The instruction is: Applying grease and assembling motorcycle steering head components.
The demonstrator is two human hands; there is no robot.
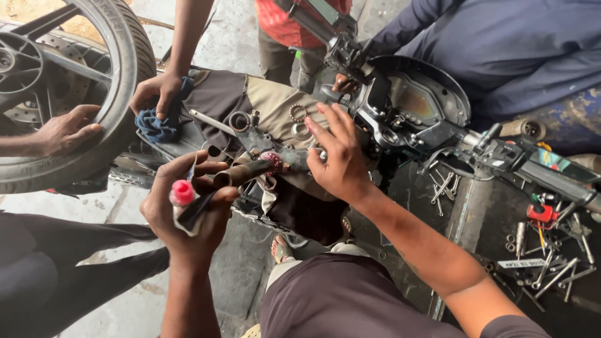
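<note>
Centre frame: left hand [188,209] grips a dark steering stem [241,173] w/ greasy tip, plus a red-capped tube [182,193]. Right hand [341,159], fingers spread, loose, rests on the stem's far end, beside bearing rings [298,122] on cloth [269,103].

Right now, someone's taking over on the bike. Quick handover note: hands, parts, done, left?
Left hand: grip shut on a dark stem tube plus a red-capped tube.
Right hand: open, fingertips on the yoke beside the bearing rings.
Parts: yoke lies on cloth over the bike; the stem's end looks greased red. Front wheel is off, held by another person's hand; a second helper's hand presses a blue rag. Bolts and tools sit on the seat at right.
Done: wheel and yoke out.
Left: rings look unfitted; refitting not yet started.
</note>
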